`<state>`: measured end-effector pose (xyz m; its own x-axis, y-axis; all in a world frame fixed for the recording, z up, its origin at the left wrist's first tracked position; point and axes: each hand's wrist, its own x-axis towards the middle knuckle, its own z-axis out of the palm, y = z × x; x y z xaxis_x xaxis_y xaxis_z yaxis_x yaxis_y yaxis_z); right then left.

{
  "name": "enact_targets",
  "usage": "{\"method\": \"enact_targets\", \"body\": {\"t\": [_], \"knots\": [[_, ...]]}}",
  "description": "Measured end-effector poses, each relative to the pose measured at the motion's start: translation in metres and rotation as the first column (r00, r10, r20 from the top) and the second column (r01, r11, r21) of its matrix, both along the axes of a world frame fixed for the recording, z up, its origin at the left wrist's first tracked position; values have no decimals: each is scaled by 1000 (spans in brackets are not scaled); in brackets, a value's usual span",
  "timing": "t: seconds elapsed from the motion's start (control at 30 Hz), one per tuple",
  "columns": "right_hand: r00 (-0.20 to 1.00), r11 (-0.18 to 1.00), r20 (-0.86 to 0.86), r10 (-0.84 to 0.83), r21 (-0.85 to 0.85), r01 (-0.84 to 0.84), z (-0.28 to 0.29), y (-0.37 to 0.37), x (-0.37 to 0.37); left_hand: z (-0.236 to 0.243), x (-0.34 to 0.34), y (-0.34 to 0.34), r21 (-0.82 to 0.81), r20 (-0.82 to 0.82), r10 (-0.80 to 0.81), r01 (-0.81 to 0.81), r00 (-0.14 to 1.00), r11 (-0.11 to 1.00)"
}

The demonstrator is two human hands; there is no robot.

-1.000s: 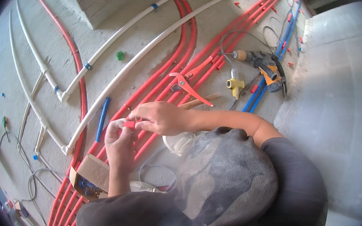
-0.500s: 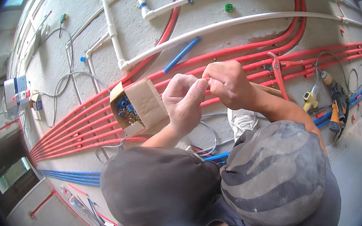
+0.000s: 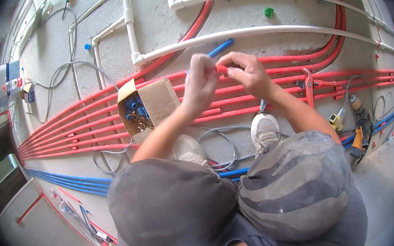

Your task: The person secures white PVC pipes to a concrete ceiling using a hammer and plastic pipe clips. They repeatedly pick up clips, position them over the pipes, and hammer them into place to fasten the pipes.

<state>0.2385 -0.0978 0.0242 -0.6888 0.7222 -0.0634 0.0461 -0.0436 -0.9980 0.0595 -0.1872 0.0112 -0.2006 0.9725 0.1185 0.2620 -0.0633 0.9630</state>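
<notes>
My right hand (image 3: 249, 75) is closed, pinching a small red piece of pipe or fitting (image 3: 221, 69) between thumb and fingers. Close beside it is my left hand (image 3: 200, 83), raised and blurred; its fingers seem curled, and what they hold, if anything, does not show. Below both hands run parallel red conduit pipes (image 3: 237, 109) along the floor. An open cardboard box (image 3: 159, 101) stands by my left forearm, with blue plastic fittings (image 3: 134, 104) and brass-coloured small parts inside. Just behind the hands lies a short blue pipe (image 3: 221, 47).
Red pipe shears (image 3: 309, 87) rest across the pipes at right, near a yellow tool (image 3: 336, 120) and a corded power drill (image 3: 360, 129). White pipes (image 3: 261, 31) cross the far floor. Blue pipes (image 3: 68, 183) run at lower left. A grey cable (image 3: 227, 135) loops near my shoes (image 3: 265, 131).
My hands have moved up and slightly apart, and the red piece now shows in my right hand. The view has shifted, bringing both shoes more into sight.
</notes>
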Motion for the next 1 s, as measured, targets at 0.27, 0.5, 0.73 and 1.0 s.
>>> {"method": "enact_targets", "body": {"t": [0.27,0.5,0.73,1.0], "knots": [[954,992,281,-108,90,86,-53,77,-32,-61,-51,77,118,-476,-63,134,877,984],[845,933,456,-280,336,128,-82,81,-52,-94,-53,106,-46,-578,-52,31,815,998],[866,848,469,-175,519,-109,-96,101,-40,-101,-46,109,12,-648,-7,19,761,1000],[830,780,541,-136,575,-247,-97,101,-40,-100,-45,107,-42,-736,-66,52,673,998]]}}
